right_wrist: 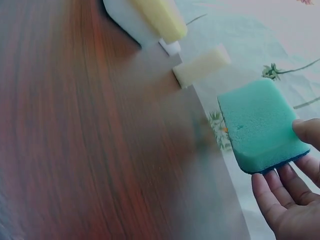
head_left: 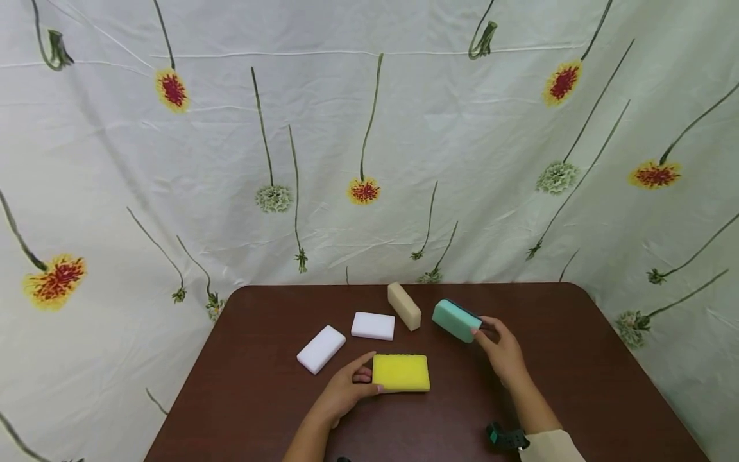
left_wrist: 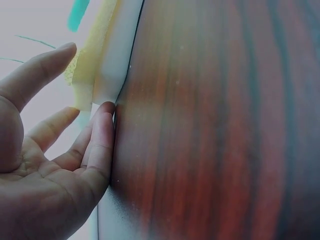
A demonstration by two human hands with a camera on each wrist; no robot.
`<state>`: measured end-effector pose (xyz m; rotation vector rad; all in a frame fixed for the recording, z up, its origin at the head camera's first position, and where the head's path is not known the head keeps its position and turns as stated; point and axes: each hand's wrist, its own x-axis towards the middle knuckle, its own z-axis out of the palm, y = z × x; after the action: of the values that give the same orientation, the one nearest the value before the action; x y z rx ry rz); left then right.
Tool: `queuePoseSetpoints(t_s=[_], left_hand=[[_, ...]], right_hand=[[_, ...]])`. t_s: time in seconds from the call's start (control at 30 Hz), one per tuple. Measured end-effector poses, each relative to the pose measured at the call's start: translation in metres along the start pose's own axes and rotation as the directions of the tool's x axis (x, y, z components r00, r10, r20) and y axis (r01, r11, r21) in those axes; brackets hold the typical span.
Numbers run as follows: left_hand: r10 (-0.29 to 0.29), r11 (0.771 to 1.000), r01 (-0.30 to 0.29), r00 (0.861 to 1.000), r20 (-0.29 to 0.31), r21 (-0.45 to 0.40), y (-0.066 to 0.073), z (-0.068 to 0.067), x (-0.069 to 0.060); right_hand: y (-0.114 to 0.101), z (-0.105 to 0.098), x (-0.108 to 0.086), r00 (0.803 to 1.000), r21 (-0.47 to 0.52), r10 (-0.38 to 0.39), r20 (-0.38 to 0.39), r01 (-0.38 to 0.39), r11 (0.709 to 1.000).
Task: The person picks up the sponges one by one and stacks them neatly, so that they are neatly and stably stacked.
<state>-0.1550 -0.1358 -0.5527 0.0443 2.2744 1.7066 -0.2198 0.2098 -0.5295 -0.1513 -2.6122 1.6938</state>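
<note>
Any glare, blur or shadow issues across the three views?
Head: yellow sponge fairly crisp, faint diagonal shadow on the left of the curtain; left wrist: upper-left background washed out, tabletop hazy with streaky colour; right wrist: milky patch along the tabletop edge, beige sponge soft, teal sponge comparatively sharp.

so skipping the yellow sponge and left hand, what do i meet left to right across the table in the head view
Angled white block, second white block, cream block, teal sponge, right hand.
</note>
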Motion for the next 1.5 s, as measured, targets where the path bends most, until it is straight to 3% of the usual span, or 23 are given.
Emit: queuePoseSetpoints(t_s=[0.53,1.5], left_hand=[[0.003,1.0,-0.003,1.0,-0.004,0.008,0.0,0.001,-0.001],[-0.005,1.0,0.005,1.0,-0.017,0.012,0.002,0.003,0.0]], right_hand=[[-0.016,0.021,-0.02,0.995,0.144,-0.069,0.068,0.059,0.988],[-0.026,0.047,-0.04,0.974,0.198,-0.179,0.138,0.15,0.969]])
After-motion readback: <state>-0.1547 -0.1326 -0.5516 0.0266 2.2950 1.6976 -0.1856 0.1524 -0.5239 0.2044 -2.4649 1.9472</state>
